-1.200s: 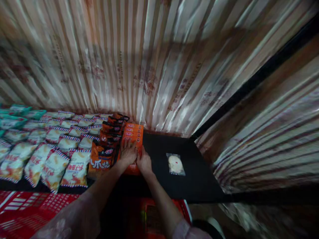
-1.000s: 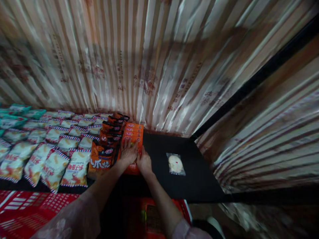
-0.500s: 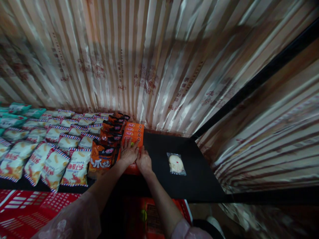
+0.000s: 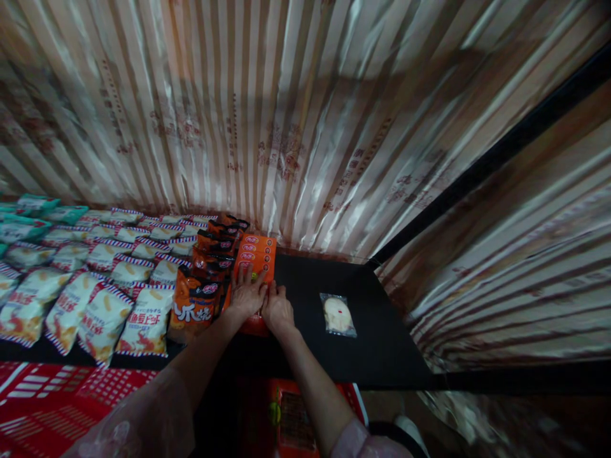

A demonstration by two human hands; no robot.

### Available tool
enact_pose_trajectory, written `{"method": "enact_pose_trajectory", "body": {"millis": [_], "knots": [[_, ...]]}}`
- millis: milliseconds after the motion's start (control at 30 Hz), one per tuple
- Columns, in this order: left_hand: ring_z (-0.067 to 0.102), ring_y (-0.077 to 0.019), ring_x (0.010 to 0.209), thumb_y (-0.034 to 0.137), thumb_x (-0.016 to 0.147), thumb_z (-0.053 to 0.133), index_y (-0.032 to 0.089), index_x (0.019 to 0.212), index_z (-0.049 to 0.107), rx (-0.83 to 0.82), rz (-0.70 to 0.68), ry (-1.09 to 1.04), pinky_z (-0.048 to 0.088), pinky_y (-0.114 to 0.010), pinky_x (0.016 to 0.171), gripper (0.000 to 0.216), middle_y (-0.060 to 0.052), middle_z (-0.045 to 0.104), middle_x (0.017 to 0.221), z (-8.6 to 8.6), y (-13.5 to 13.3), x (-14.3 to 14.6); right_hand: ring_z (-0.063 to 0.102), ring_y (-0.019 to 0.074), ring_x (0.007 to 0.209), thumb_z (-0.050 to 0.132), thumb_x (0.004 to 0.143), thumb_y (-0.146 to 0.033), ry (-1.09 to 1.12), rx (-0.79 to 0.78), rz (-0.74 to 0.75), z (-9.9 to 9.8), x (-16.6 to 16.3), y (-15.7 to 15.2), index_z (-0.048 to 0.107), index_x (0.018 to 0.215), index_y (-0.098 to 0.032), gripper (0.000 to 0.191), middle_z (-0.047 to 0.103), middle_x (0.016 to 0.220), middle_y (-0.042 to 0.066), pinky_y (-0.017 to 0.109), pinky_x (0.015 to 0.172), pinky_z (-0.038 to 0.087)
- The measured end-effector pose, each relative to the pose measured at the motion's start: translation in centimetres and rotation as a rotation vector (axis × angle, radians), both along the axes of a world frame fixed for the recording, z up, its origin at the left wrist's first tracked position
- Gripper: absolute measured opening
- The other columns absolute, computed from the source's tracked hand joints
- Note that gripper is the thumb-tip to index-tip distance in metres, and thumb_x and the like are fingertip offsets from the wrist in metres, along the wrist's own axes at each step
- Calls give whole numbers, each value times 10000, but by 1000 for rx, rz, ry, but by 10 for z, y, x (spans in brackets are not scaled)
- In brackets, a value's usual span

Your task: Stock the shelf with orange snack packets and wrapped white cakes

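- The left hand (image 4: pixel 248 298) is laid palm down over the row of orange boxes (image 4: pixel 256 245), with its forearm brought in from 7 o'clock.
- Its fingers are slightly spread and pointed towards 12 o'clock, and its thumb is angled towards 1 o'clock.
- The right hand (image 4: pixel 278 310) is held just beside it, at 4 o'clock, against the boxes' near right edge; its forearm is brought in from 5 o'clock.
- Its fingers are bent and kept close together; whether anything is pinched cannot be told.
- The boxes are set in an overlapping row on the black shelf (image 4: pixel 305 356), their far ends seen at 12 o'clock from the hands.
- Orange-and-black bags (image 4: pixel 193 308) are lined up at 9 to 11 o'clock, with white snack bags (image 4: pixel 147 321) beyond them.
- A clear packet (image 4: pixel 338 314) is placed well apart, at 3 o'clock.
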State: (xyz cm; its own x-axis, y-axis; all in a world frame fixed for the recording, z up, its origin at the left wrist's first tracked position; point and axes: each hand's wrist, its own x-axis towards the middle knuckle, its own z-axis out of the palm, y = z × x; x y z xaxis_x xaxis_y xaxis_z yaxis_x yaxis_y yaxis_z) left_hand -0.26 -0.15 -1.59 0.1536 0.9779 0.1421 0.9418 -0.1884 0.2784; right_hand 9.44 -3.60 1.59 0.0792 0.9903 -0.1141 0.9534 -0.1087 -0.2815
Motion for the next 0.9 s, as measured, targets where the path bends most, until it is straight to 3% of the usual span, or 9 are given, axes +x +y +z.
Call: {"method": "enact_pose_trajectory", "body": {"millis": [400, 567, 733, 900], "knots": [[102, -317, 1334, 422, 855, 283, 435, 1273, 362, -23, -45, 18, 65, -583, 1033, 426, 39, 244, 1445, 0, 0, -1, 627, 234, 808, 251, 879, -276, -9, -6, 20, -3, 3, 3, 353, 1300, -116, 462, 477, 1101, 184, 346, 688, 474], [121, -312, 1332, 419, 855, 291, 425, 1283, 351, -5, -47, 17, 72, -575, 1037, 433, 19, 250, 1444, 1, -2, 0, 615, 194, 760, 275, 879, -285, 97, 91, -33, 1, 7, 5, 414, 1258, -151, 425, 504, 1057, 145, 317, 680, 472], [118, -301, 1335, 405, 860, 288, 389, 1306, 331, -21, -48, 41, 53, -571, 1039, 448, -1, 254, 1443, 2, -2, 1, 428, 211, 1160, 351, 820, -166, 180, 261, 96, -11, 11, 18, 342, 1320, -106, 504, 451, 1267, 147, 331, 962, 361], [109, -293, 1338, 400, 860, 279, 339, 1325, 320, -27, -46, 50, 63, -563, 1044, 471, -23, 246, 1446, 1, -1, 1, 209, 195, 1316, 323, 815, -136, 219, 221, 191, -23, 13, 28, 267, 1362, -94, 552, 319, 1406, 90, 369, 1045, 263]]}}
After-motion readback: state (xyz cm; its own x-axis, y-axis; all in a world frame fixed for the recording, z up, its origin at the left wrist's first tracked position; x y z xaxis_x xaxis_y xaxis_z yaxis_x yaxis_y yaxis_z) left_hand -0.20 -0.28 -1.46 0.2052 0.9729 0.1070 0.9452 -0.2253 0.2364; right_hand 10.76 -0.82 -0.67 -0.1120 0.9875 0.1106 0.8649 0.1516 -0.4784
